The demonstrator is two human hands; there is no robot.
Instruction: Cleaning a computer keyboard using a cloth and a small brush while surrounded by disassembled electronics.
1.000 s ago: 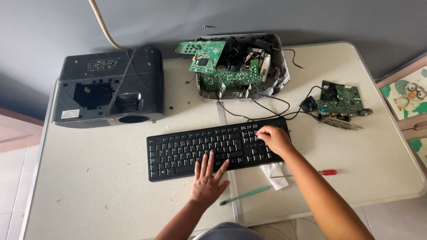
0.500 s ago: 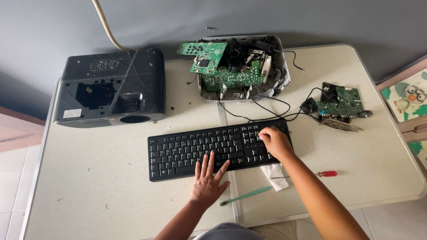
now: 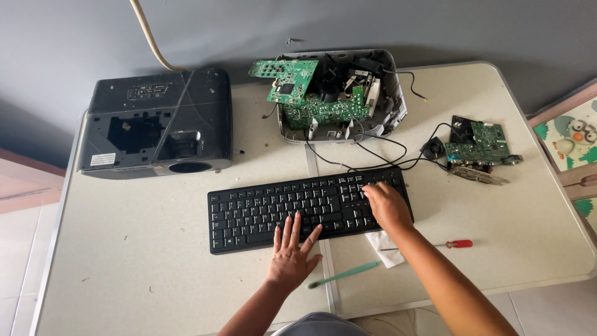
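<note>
**Inspector:** Your left hand point(image 3: 291, 256) lies flat on the black keyboard point(image 3: 292, 208), fingers spread and straight over the lower row of keys, gripping nothing. Your right hand point(image 3: 387, 205) rests on the keypad end, fingers loosely curled down onto the keys, also holding nothing.

**Operator:** Where is the keyboard?

**Inspector:** It lies in the middle of the bench point(image 3: 155, 261), slightly tilted, its right end higher. At 12 o'clock from it sits an opened grey casing point(image 3: 379, 115) with green circuit boards point(image 3: 298, 93) standing up in it. Black wires point(image 3: 379, 155) run from that casing past the keyboard's top right corner.

**Operator:** What else do you record?

**Inspector:** At 10 o'clock from the keyboard stands a black projector housing point(image 3: 158, 124), with a beige cable point(image 3: 149, 37) rising behind it. At 2 o'clock lies a smaller green board point(image 3: 482, 144) with a metal connector strip. At 4 o'clock, under your right forearm, lies a white scrap of paper point(image 3: 384, 239), and a red-handled screwdriver point(image 3: 457, 244) just beyond it. At 5 o'clock from your left hand lies a green stick-shaped tool point(image 3: 345, 274), apart from it.
</note>
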